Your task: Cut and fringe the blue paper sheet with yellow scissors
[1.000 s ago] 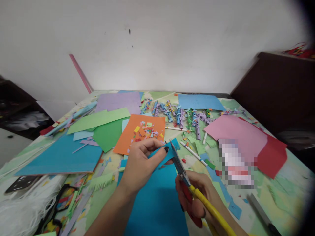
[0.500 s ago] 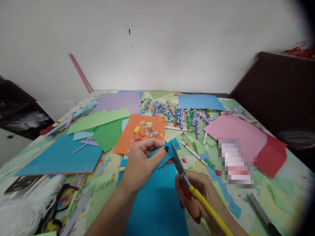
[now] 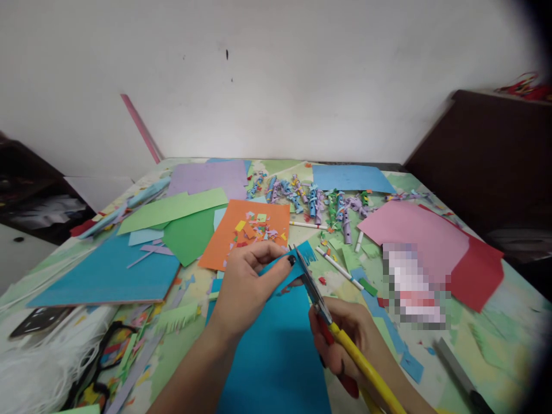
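Between thumb and fingers, my left hand (image 3: pixel 252 282) pinches a blue paper strip (image 3: pixel 307 257) whose far end is cut into a fine fringe. My right hand (image 3: pixel 340 333) is closed around the yellow and red handles of a pair of scissors (image 3: pixel 318 299). The blades point up and away, and their tips lie at the strip just right of my left thumb. Under both hands a blue sheet of paper (image 3: pixel 271 356) lies on the table. Just beyond my left fingers is an orange sheet (image 3: pixel 219 238) with small paper scraps on it.
Several curled paper rolls (image 3: pixel 319 206) lie at the back. White sticks (image 3: pixel 338 267) are right of the strip. A knife (image 3: pixel 459 368) lies at the right front, pink paper (image 3: pixel 414 230) behind it. White yarn (image 3: pixel 38 374), black glasses (image 3: pixel 101 356) and a phone (image 3: pixel 41 322) are at left.
The scissors' tips have shifted slightly left along the strip, and the blades look a little further apart. My left hand stays almost still.
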Available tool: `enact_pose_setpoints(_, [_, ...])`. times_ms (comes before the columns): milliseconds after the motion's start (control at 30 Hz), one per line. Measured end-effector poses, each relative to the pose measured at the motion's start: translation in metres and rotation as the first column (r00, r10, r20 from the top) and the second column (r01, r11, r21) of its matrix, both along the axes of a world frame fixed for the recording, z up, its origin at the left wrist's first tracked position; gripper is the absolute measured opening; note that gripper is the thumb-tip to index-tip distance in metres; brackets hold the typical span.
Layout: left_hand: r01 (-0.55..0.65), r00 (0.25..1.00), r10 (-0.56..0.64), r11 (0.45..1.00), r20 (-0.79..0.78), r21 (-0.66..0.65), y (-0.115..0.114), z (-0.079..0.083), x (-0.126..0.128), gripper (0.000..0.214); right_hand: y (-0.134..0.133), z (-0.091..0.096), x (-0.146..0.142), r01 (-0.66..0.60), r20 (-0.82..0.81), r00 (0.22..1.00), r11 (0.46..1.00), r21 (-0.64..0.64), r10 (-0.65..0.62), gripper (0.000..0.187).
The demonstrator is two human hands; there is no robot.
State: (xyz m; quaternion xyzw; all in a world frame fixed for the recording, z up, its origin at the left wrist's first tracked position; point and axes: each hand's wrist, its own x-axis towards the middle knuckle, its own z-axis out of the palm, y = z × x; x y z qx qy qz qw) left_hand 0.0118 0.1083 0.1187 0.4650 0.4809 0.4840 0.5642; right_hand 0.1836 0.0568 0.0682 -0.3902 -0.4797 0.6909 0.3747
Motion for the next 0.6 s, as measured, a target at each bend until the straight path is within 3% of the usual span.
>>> enact_pose_setpoints(233, [-0.012,1.000,0.013,1.000,-0.002,0.008,0.0008,0.0001,0.0014,0.019,-0.0005,-0.0021,-0.0008,0.023,-0.022,0.999,1.000,0.000,-0.023,0.051])
enact_pose_setpoints(600, [-0.014,1.000,0.014,1.000,0.020,-0.002,0.0008,0.0004,0.0009,0.019,0.0007,0.0017,-0.0012,0.016,-0.008,1.000,1.000,0.004,-0.016,0.043])
